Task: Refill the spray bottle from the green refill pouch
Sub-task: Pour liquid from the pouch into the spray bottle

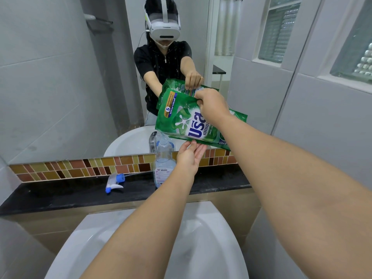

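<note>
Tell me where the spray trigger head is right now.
The spray trigger head lies on the dark ledge, left of the open spray bottle.

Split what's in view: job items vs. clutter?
Job: pouch, bottle, spray head, right hand gripping the pouch, left hand supporting it.
Not job: sink, ledge, mirror, tap.

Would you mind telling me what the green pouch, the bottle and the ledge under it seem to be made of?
Green pouch: probably flexible plastic film, glossy; it creases and bends where it is gripped.
Bottle: clear plastic, by the look; the wall tiles show through it.
Ledge: dark polished stone, perhaps granite; it has a faint sheen, though the look leaves this open.
</note>
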